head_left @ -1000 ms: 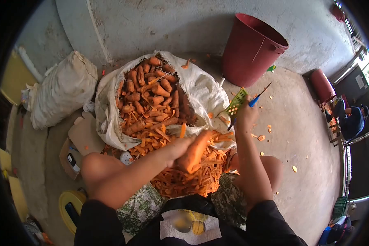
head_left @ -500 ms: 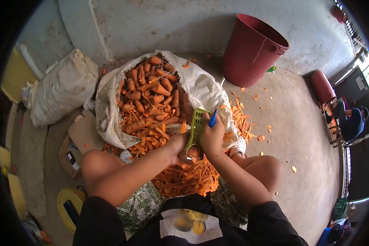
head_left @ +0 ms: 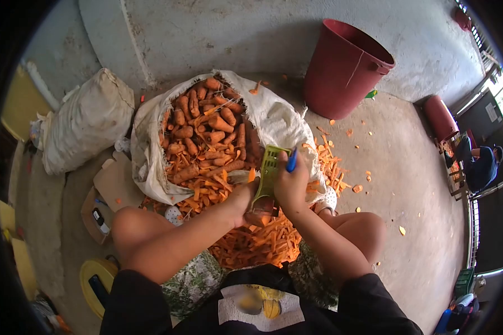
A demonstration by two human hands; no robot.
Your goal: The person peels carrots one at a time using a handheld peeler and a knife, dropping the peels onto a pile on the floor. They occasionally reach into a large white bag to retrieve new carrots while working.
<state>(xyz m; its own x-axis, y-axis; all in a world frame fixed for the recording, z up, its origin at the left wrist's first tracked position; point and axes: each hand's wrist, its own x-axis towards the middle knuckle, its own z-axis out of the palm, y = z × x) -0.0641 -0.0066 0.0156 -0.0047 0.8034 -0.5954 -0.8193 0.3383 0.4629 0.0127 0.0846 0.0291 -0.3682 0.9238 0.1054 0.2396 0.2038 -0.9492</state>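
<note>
Lowered right hand [head_left: 291,188] apparently presses peeler [head_left: 268,172] onto carrot [head_left: 261,209].

Both hands meet near centre of view, pretty much touching. Left hand [head_left: 243,196] comes in from lower left, fingers curled shut in tight grip. Right hand [head_left: 290,186] sits just right of it, bit higher, also clenched, back of hand toward camera. Left forearm [head_left: 179,231] bare, stretched out long on diagonal. Right forearm [head_left: 324,243] bare too, steeper angle, elbow bent closer to body. Upper arms in dark sleeves [head_left: 134,301], lower edge of view.
</note>
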